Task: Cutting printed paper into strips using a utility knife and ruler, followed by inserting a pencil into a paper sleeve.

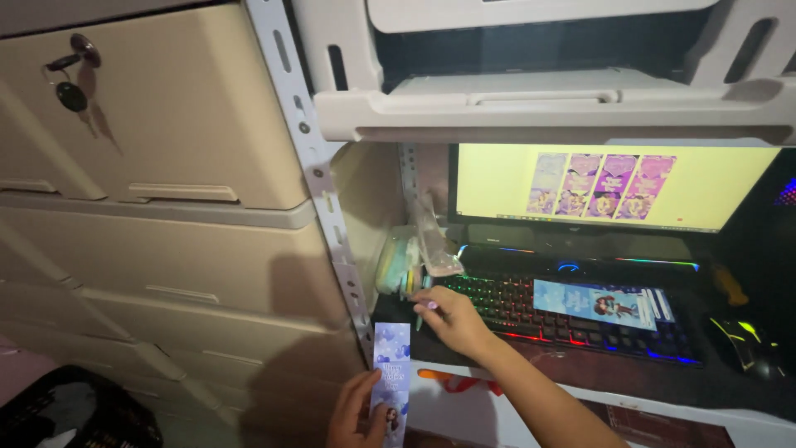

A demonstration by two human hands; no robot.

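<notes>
A beige drawer cabinet (pixel 157 166) fills the left, keys hanging in its top lock. Right of it, a monitor (pixel 613 187) shows a row of four bookmark designs above a backlit keyboard (pixel 572 319) on the bench (pixel 630 373), where printed bookmarks (pixel 601 305) already lie. The left hand (pixel 355 412) pinches one blue bookmark (pixel 391 377) upright between thumb and fingers, below the bench edge. The right hand (pixel 458 322) reaches left of the keyboard, fingers curled loosely around a small pale object (pixel 431 305); its kind is unclear.
</notes>
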